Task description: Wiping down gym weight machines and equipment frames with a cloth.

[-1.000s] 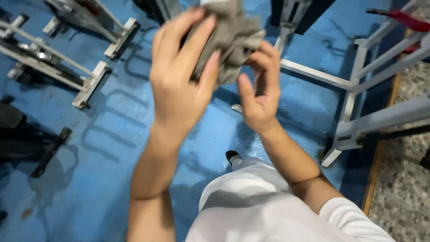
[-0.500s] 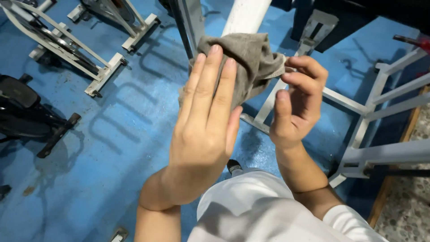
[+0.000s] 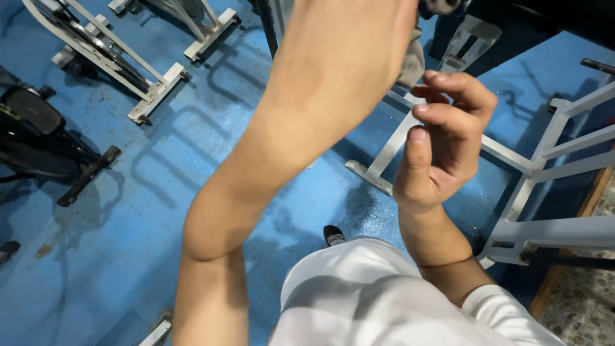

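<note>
Grey cloth (image 3: pixel 415 63): only a crumpled corner showed, high in the view, just behind the raised left forearm (image 3: pixel 307 109) and just above the right hand's fingertips.
Left hand: it lay past the top edge, so whether it pinched or wrapped the cloth could not be told. Only the bare forearm showed, crossing the view on a slant.
Right hand (image 3: pixel 442 150): it was held up beside the cloth with its fingers loosely curled and its thumb standing apart. It pinched nothing, and any touch on the cloth's edge was too close to tell.
Step in hand: judging by the arm's height, the cloth looked to be carried up by the left side alone, with the right hand free.
Next move calls for: a fresh two-handed hold would need the right fingers to close on the hanging corner.
Blue floor (image 3: pixel 192 192): it was scuffed and stained.
White metal frame (image 3: pixel 384 154): its foot stood on the floor beyond the hands.
Exercise bike (image 3: pixel 38 128): dark, at the left, well apart.
White garment (image 3: pixel 359 295): the person's own, at the bottom, with a dark shoe (image 3: pixel 333 234) just above it.
</note>
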